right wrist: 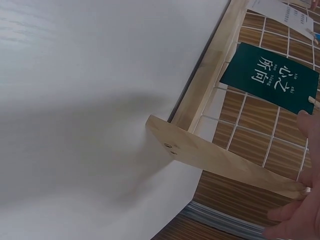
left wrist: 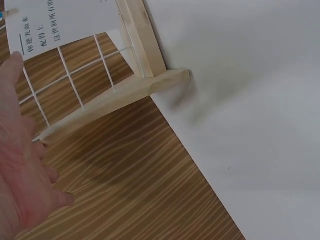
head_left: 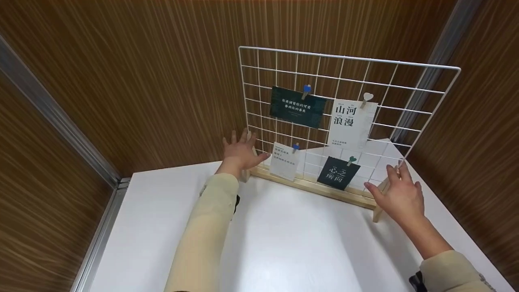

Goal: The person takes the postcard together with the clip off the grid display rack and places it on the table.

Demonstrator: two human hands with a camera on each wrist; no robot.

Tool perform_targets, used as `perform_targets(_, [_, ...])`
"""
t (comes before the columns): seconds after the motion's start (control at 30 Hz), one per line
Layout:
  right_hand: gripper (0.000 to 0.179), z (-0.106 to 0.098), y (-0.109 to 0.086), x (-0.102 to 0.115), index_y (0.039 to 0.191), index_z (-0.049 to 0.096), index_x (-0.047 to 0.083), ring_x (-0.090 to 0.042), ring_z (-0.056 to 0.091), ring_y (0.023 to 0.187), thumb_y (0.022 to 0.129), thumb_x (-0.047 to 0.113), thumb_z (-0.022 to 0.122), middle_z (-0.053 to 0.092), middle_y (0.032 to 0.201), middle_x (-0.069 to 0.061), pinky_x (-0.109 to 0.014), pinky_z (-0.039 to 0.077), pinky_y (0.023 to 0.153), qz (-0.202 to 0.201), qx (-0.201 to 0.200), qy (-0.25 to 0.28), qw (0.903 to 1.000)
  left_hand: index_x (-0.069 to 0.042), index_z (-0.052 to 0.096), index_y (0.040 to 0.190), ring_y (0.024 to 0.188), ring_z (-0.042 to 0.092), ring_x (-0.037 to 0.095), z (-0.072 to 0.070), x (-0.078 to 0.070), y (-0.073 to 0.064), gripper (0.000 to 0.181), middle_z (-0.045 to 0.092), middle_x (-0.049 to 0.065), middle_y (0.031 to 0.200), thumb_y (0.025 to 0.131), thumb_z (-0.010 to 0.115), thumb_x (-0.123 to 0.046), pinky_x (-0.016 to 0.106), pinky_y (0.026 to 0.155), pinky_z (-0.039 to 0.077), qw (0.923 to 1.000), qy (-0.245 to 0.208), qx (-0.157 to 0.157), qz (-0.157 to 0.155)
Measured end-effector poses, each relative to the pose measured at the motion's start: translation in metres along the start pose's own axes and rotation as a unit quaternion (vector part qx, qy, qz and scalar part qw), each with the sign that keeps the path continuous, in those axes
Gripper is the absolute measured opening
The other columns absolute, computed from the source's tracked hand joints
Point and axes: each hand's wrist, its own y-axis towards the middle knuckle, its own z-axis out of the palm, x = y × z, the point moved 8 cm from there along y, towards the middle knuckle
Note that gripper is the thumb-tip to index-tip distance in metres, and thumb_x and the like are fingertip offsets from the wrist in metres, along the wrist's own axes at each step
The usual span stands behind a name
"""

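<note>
A white wire grid rack (head_left: pixel 343 57) stands in a wooden base (head_left: pixel 312 187) on the white table. My left hand (head_left: pixel 240 155), fingers spread, is at the rack's left edge beside the wooden support. At the right edge, my right hand (head_left: pixel 402 198) has its fingertips by the wire and the upper end of the wooden side piece (right wrist: pixel 225 162), thumb held apart. Clipped to the grid are a dark green card (head_left: pixel 298 107), a white card (head_left: pixel 350 123), a smaller white card (head_left: pixel 284 162) and a small dark green card (head_left: pixel 337 173).
Wood-grain panels (head_left: pixel 142 81) rise behind and on both sides of the white table (head_left: pixel 170 194). Metal strips (head_left: pixel 440 52) run along the panel corners. Small heart-topped clothespins (head_left: pixel 307 89) hold the cards.
</note>
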Motion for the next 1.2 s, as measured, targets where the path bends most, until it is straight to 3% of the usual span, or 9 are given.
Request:
perform_targets(0.23, [0.088,0.0029,-0.0002,0.0025,0.149,0.047,-0.011,-0.072,0.048,0.123,0.095,0.054,0.072,0.028,0.159,-0.042,-0.083,0.03,0.106,0.011,0.004,0.006,0.9999,-0.031,0.017,0.171,0.161,-0.002,0.046,0.002,0.0053,0.0001,0.092,-0.003,0.003,0.179,0.097,0.04,-0.082,0.07,0.124,0.003,0.9995,-0.01,0.031,-0.003])
perform_targets(0.9, [0.088,0.0015,0.0009,0.0018,0.148,0.047,-0.011,-0.072,0.05,0.12,0.094,0.053,0.073,0.028,0.158,-0.042,-0.083,0.032,0.105,0.025,-0.007,0.007,0.9996,-0.026,0.032,0.169,0.161,0.007,0.046,-0.0038,0.0032,-0.0065,0.083,0.012,0.005,0.178,0.101,0.047,-0.071,0.068,0.125,0.001,0.9999,-0.001,-0.014,0.008])
perform_targets(1.07, [0.086,-0.001,-0.0002,0.0025,0.146,0.048,-0.012,-0.071,0.051,0.12,0.093,0.05,0.075,0.029,0.158,-0.042,-0.083,0.033,0.103,0.03,-0.02,0.011,0.9993,-0.027,0.035,0.168,0.161,0.008,0.044,-0.005,0.0038,-0.004,0.082,0.014,0.005,0.178,0.1,0.048,-0.072,0.067,0.125,0.001,0.9997,0.001,-0.011,0.021])
perform_targets(1.2, [0.087,0.0011,0.0012,0.0044,0.147,0.047,-0.013,-0.07,0.049,0.125,0.094,0.052,0.074,0.027,0.159,-0.042,-0.083,0.032,0.104,0.044,-0.009,0.011,0.9989,-0.026,0.035,0.167,0.161,0.01,0.044,-0.0043,0.0073,-0.0004,0.082,0.016,0.006,0.177,0.1,0.048,-0.071,0.067,0.125,0.001,0.9992,0.01,-0.013,0.036])
